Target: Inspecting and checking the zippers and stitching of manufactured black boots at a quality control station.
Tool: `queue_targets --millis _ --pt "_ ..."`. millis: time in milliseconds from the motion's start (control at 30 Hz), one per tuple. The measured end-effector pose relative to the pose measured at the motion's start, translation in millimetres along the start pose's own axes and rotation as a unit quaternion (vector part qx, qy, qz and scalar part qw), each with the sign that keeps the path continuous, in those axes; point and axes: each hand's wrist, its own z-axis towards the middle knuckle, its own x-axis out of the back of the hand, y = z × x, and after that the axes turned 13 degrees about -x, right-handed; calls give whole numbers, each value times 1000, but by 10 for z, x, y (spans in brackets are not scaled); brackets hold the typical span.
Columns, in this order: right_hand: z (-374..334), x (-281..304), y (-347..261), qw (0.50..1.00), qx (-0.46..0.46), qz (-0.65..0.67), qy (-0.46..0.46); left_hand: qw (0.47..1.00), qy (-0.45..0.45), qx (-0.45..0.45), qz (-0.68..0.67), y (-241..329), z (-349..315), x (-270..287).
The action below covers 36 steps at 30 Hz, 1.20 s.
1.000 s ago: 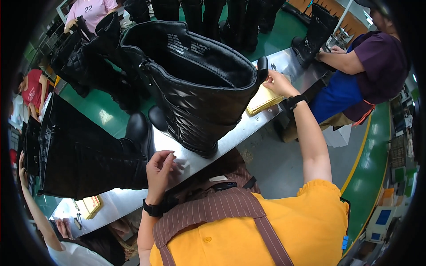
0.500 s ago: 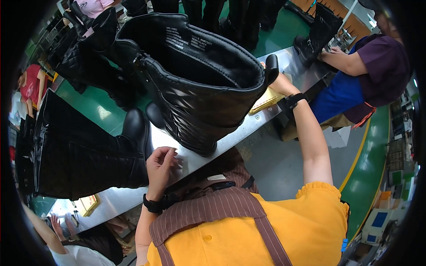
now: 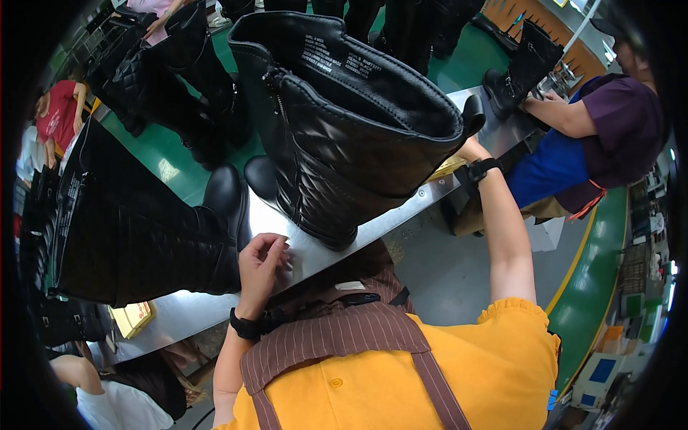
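A tall black quilted boot [image 3: 337,158] stands upright on the metal bench [image 3: 315,254] in front of me, its wide top open and a zip down its side. My left hand [image 3: 259,269] is at the bench's near edge, left of that boot's foot. Its fingers are curled in, and I see nothing in them. Another tall black boot [image 3: 143,236] stands just left of this hand. My right hand [image 3: 473,149] reaches past the boot's right side, next to a yellow pad-like thing [image 3: 448,169]. The boot's top hides its fingers.
More black boots [image 3: 172,86] stand beyond the bench over the green floor. A person in a blue apron [image 3: 548,168] works at the right by another boot [image 3: 523,68]. A yellow box-like thing [image 3: 132,317] lies at the bench's left end, near a person in white [image 3: 129,398].
The boot's top has shifted right in view. My right hand has moved slightly right, and its fingers are now hidden behind the boot. My left hand has hardly moved.
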Motion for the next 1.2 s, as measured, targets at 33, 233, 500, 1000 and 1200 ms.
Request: queue_targets --millis 33,233,500,1000,1200 --pt "-21 -3 -20 1000 -2 7 17 1000 1 1 -2 -3 3 -2" --pt "54 -38 8 999 -15 14 25 1000 -2 -7 -2 3 17 -9" --pt "184 -37 150 992 -79 50 -84 1000 4 4 -8 41 3 -28" --pt "346 -130 211 986 -138 57 -71 1000 8 9 9 39 44 -47" --pt "114 -163 3 986 -76 28 149 983 72 -166 33 386 389 -187"
